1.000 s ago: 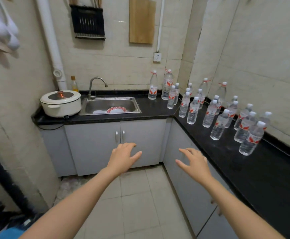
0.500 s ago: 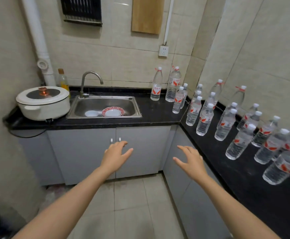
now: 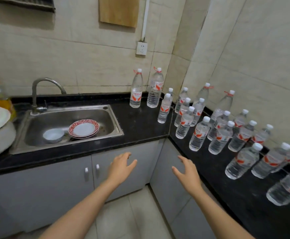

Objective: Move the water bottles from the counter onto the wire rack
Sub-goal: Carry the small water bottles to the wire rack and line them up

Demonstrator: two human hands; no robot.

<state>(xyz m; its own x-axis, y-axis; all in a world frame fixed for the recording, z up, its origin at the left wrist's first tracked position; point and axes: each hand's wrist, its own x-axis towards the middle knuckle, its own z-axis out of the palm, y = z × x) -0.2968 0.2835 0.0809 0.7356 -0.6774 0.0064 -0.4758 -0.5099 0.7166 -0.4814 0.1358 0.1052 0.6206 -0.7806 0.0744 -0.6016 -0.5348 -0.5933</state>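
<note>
The sink holds a red-rimmed plate and a small bowl. The water bottles stand full of clear water on the black counter, in the far corner and along the right side. The left hand and right hand hang apart below the counter's near edge, fingers spread, holding nothing. Bare counter lies between sink and bottles.

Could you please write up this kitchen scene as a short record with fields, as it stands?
left hand: open, empty, in front of the cabinet doors
right hand: open, empty, near the front edge of the counter
water bottles: many, upright on the counter, mostly along its right run
sink: holds a red-rimmed plate and a small bowl
progress: no bottle in a grip yet
</note>
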